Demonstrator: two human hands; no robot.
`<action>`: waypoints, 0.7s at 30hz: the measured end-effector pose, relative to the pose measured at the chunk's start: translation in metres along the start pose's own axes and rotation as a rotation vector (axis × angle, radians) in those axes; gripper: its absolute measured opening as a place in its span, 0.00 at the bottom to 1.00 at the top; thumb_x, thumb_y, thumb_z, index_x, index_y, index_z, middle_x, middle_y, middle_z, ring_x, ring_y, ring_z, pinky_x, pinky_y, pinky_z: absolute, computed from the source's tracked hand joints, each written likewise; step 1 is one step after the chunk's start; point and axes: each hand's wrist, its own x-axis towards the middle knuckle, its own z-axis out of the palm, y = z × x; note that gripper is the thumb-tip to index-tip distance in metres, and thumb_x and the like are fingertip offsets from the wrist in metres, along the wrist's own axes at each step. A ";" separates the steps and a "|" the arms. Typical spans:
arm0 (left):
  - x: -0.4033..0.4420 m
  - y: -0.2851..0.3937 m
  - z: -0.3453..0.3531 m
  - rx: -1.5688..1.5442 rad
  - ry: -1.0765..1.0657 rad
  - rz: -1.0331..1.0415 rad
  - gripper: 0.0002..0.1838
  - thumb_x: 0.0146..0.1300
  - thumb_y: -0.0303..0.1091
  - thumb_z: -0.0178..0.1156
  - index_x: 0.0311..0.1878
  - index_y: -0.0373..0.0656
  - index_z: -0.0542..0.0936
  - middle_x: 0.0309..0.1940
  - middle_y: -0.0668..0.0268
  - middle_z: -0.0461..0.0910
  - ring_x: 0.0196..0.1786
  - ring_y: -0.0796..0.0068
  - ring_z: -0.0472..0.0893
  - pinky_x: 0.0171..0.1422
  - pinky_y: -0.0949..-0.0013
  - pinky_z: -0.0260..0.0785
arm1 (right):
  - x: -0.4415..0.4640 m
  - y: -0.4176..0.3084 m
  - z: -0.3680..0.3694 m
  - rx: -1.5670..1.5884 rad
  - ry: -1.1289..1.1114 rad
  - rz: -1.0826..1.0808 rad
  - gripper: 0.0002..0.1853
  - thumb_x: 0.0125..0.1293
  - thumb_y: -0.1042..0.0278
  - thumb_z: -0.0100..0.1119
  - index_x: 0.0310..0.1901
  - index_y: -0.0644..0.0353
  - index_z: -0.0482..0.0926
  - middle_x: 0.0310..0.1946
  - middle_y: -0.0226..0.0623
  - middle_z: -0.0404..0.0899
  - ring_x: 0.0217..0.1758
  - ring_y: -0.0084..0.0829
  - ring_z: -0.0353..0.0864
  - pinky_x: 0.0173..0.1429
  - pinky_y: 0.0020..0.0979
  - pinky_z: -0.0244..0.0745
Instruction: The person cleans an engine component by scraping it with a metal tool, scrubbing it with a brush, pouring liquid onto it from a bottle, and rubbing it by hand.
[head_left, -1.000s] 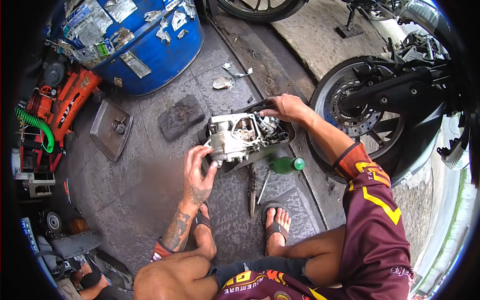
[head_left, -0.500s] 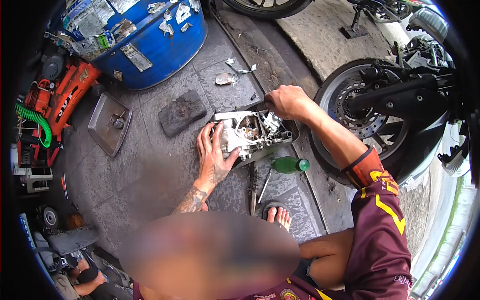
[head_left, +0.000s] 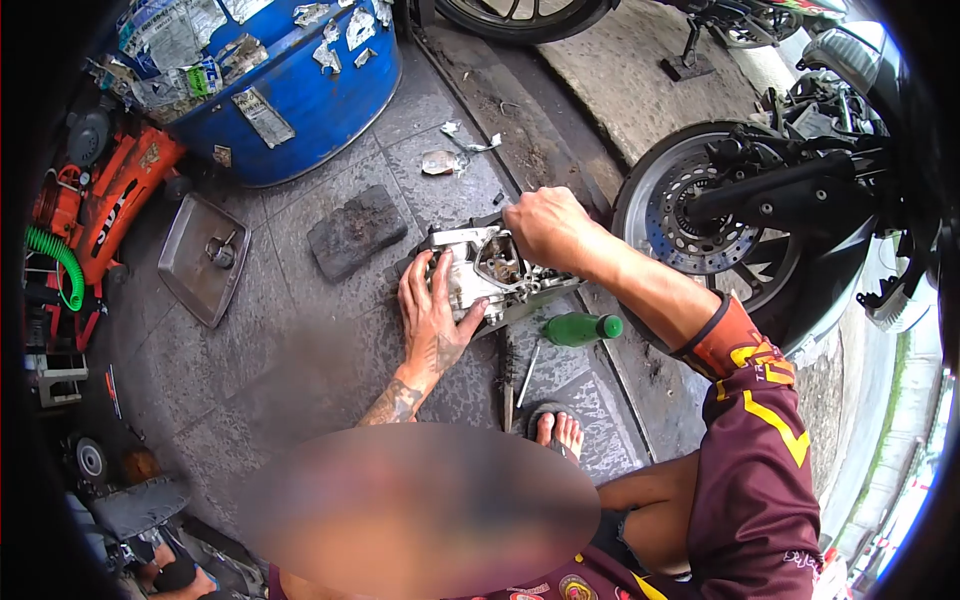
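A silvery metal engine case [head_left: 462,272] with an open cavity lies on a low support over the floor tiles. My left hand [head_left: 432,310] braces its near left side, fingertips on top and thumb on the near edge. Over the far right part of the case is my right hand [head_left: 550,228], curled closed with knuckles up. Whatever its fingers hold is hidden beneath the hand. A green bottle [head_left: 575,330] lies on its side just right of the case, next to a thin metal rod [head_left: 528,374].
A blue drum [head_left: 290,120] stands at the back left, near a metal tray [head_left: 190,285] with a small part inside. A dark block [head_left: 357,232] lies left of the case. On the right is a motorcycle wheel [head_left: 690,225]. An orange machine [head_left: 125,205] stands far left.
My right hand has moved left and slightly nearer, now covering more of the case's right part. My left hand stays on the case. The view has shifted slightly.
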 end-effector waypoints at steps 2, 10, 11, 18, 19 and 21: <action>0.000 -0.001 0.002 0.002 0.020 -0.001 0.44 0.61 0.53 0.68 0.76 0.43 0.61 0.69 0.48 0.60 0.72 0.45 0.60 0.75 0.44 0.53 | -0.001 -0.005 -0.003 0.039 0.001 0.011 0.10 0.59 0.69 0.56 0.31 0.62 0.86 0.31 0.52 0.86 0.38 0.50 0.89 0.43 0.45 0.83; -0.001 -0.003 0.002 -0.016 0.032 0.011 0.44 0.62 0.55 0.66 0.75 0.43 0.63 0.69 0.49 0.61 0.71 0.47 0.61 0.75 0.44 0.53 | -0.001 0.004 0.000 -0.047 -0.023 0.147 0.10 0.59 0.69 0.56 0.32 0.61 0.87 0.32 0.51 0.87 0.38 0.48 0.89 0.42 0.44 0.83; -0.001 -0.003 0.001 -0.032 0.023 0.004 0.43 0.63 0.55 0.66 0.75 0.43 0.62 0.69 0.49 0.60 0.72 0.46 0.60 0.75 0.44 0.53 | 0.001 -0.004 0.000 -0.075 -0.040 0.137 0.10 0.58 0.70 0.56 0.31 0.61 0.87 0.32 0.50 0.87 0.37 0.48 0.89 0.41 0.44 0.83; -0.001 -0.004 0.005 -0.066 0.040 -0.010 0.44 0.62 0.54 0.67 0.76 0.45 0.62 0.69 0.50 0.60 0.72 0.46 0.59 0.75 0.44 0.52 | 0.002 0.000 -0.003 0.032 -0.037 0.217 0.11 0.58 0.68 0.57 0.34 0.64 0.86 0.33 0.55 0.86 0.39 0.51 0.88 0.45 0.46 0.83; -0.001 -0.004 0.005 -0.070 0.041 -0.010 0.44 0.62 0.54 0.67 0.76 0.45 0.62 0.69 0.50 0.60 0.72 0.46 0.59 0.75 0.44 0.52 | 0.000 0.003 0.000 -0.020 -0.052 0.231 0.11 0.59 0.68 0.56 0.33 0.64 0.86 0.33 0.55 0.86 0.39 0.51 0.88 0.45 0.47 0.83; -0.001 -0.004 0.005 -0.061 0.053 -0.003 0.44 0.62 0.54 0.67 0.76 0.45 0.62 0.69 0.50 0.60 0.72 0.46 0.59 0.75 0.44 0.53 | -0.001 0.003 0.002 -0.066 -0.072 0.212 0.11 0.60 0.68 0.55 0.30 0.64 0.85 0.31 0.54 0.85 0.38 0.52 0.88 0.43 0.47 0.83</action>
